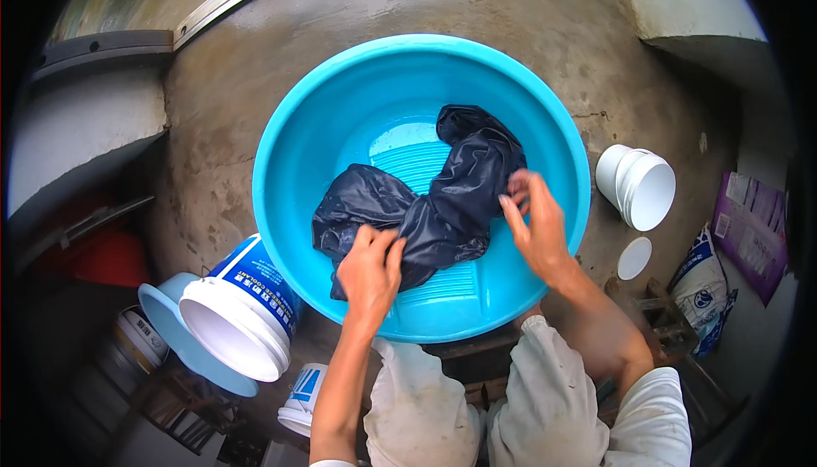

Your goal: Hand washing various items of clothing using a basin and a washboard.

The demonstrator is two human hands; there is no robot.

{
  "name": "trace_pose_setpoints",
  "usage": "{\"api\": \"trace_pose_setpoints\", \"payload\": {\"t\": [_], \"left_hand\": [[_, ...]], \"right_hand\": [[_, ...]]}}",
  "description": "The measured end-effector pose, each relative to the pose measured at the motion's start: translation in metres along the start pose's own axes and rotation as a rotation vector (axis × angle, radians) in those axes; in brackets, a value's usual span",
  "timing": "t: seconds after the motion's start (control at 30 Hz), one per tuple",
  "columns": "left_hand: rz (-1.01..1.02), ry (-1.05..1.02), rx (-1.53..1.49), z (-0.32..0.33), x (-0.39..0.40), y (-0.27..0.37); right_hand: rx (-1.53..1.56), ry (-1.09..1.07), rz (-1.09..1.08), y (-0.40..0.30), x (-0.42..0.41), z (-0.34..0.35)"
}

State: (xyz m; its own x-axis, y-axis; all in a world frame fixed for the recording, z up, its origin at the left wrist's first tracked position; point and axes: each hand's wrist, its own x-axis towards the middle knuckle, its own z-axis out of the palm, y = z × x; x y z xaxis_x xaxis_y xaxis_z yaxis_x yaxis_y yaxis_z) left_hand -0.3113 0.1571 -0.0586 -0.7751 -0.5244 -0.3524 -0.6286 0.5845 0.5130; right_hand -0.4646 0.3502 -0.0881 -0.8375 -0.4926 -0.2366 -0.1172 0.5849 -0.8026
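Note:
A large turquoise plastic basin [306, 103] with a ribbed washboard surface moulded into its bottom stands in front of my knees. In it lies a wet, dark garment [459, 180], bunched and folded, one part reaching up to the upper right and another spread at the left. My left hand [373, 269] pinches the cloth at its lower left edge between thumb and fingers. My right hand [536, 224] is at the garment's right side, fingers curled and apart; whether they touch the cloth is hard to tell.
A white bucket [635, 186] lies right of the basin, near a round white lid [634, 258]. At the left are a blue-and-white coolant bucket [255, 282] and a light blue basin [210, 355]. A smaller white bucket [303, 400] is by my left forearm. A printed sack [702, 295] leans at the right.

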Motion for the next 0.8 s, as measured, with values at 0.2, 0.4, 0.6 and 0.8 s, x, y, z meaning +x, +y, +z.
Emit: {"api": "trace_pose_setpoints", "payload": {"t": [0.2, 0.4, 0.6, 0.8], "left_hand": [[-0.260, 0.057, -0.488, -0.064, -0.033, 0.027], [-0.418, 0.378, -1.022, -0.115, -0.070, -0.024], [-0.566, 0.187, -1.128, -0.107, -0.102, -0.053], [-0.546, 0.103, -0.701, -0.082, -0.103, -0.062]], "right_hand": [[0.152, 0.026, 0.215, 0.034, 0.053, 0.011], [0.781, 0.081, 0.079, -0.082, 0.024, -0.043], [0.337, -0.265, 0.427, -0.010, -0.021, -0.055], [0.205, -0.019, 0.337, -0.020, -0.023, -0.080]]}}
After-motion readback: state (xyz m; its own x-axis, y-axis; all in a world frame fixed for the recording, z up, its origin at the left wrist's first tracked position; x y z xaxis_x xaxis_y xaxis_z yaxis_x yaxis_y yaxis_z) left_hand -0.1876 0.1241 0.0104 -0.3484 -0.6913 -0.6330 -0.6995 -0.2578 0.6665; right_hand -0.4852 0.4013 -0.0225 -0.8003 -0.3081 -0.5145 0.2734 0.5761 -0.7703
